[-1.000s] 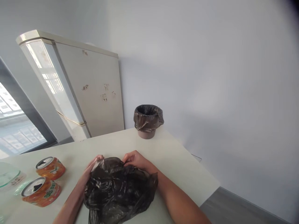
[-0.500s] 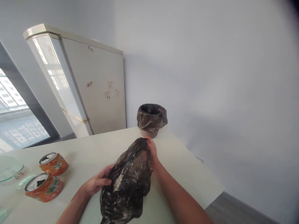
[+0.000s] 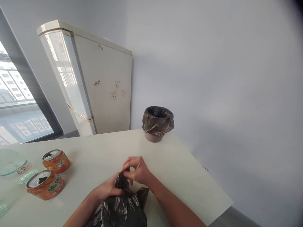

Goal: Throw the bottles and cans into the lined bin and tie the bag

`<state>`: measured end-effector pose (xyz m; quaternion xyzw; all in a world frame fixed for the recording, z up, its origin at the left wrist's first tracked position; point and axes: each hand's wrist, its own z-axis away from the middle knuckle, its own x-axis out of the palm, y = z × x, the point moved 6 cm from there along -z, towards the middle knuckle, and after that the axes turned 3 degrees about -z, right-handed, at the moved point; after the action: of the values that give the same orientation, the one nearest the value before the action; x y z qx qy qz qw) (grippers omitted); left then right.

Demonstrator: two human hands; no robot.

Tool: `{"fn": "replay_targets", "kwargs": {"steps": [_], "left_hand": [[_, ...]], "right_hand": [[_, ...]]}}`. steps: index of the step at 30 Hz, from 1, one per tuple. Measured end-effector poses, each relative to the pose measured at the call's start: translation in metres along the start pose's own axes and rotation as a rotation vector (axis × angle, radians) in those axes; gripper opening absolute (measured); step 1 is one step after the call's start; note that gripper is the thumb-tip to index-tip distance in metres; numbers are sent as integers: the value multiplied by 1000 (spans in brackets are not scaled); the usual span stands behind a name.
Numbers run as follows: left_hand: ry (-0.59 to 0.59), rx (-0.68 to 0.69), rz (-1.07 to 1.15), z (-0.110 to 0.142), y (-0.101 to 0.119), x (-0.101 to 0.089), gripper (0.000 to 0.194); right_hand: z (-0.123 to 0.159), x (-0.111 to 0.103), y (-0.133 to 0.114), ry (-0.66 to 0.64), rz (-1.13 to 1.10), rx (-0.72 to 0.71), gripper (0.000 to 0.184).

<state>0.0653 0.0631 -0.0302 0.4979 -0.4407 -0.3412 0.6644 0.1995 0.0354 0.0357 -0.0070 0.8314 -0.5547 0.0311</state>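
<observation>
Plastic bag (image 3: 124, 209), black and crumpled, is lying on the near side of the white table (image 3: 180, 183), its gathered neck standing up between my hands. My left hand (image 3: 106, 190) is gripping that neck from the left, thumb pressing across its near side, while my right hand (image 3: 138, 170) is pinching the top between thumb and fingers (a loose flap of the bag is poking out to the right, just below).

Beyond my hands, a small brownish bin (image 3: 153, 137) is standing near the table's far edge, a dark liner (image 3: 158, 126) folding down over its rim. On the left, an orange drink can (image 3: 56, 164) is standing just beyond a second, nearer can (image 3: 46, 187), both showing opened tops. Farther left, a clear green-rimmed container (image 3: 17, 171) is running out of view. A white fridge (image 3: 106, 72) is standing past the table, left of the bin, brown marks spotting its side.
</observation>
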Motion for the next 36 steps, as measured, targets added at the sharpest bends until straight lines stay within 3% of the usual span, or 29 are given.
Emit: {"fn": "replay_targets", "kwargs": {"steps": [4,6,7,9,12,15,17,19,22,26,28,30,33,34,36], "left_hand": [[-136,-106,233,9,-8,6,24],[-78,-91,326,10,-4,-1,30],[-31,-59,350,9,0,-6,35],[44,45,385,5,12,-14,54],[40,172,400,-1,28,-16,82],[9,148,331,-1,28,-10,73],[-42,84,249,1,23,-3,59],[-120,10,183,6,18,5,45],[-217,-26,130,12,16,10,26],[-371,-8,-68,13,17,15,22],[-407,30,-89,10,17,15,22],[-265,106,5,4,20,5,22],[-1,150,155,1,20,-11,20],[-5,124,152,2,18,-10,19],[-152,60,72,4,17,1,19]], "right_hand": [[-7,-61,-9,458,-378,-17,13],[-6,-84,-8,636,-461,-51,11],[-6,-89,-6,666,-469,-54,11],[-6,-88,-2,630,-454,-28,12],[-7,-53,2,331,-282,43,10],[-5,-10,2,53,20,20,7],[-4,0,2,62,74,-3,11],[-4,-2,2,111,-36,22,14],[-4,-24,1,256,-314,50,15],[3,-68,3,625,-538,-8,17],[4,-72,8,699,-601,-14,17],[1,-55,14,590,-678,53,27],[0,-2,20,230,-711,250,57],[2,15,21,141,-678,302,60],[7,35,21,90,-619,344,48]]}}
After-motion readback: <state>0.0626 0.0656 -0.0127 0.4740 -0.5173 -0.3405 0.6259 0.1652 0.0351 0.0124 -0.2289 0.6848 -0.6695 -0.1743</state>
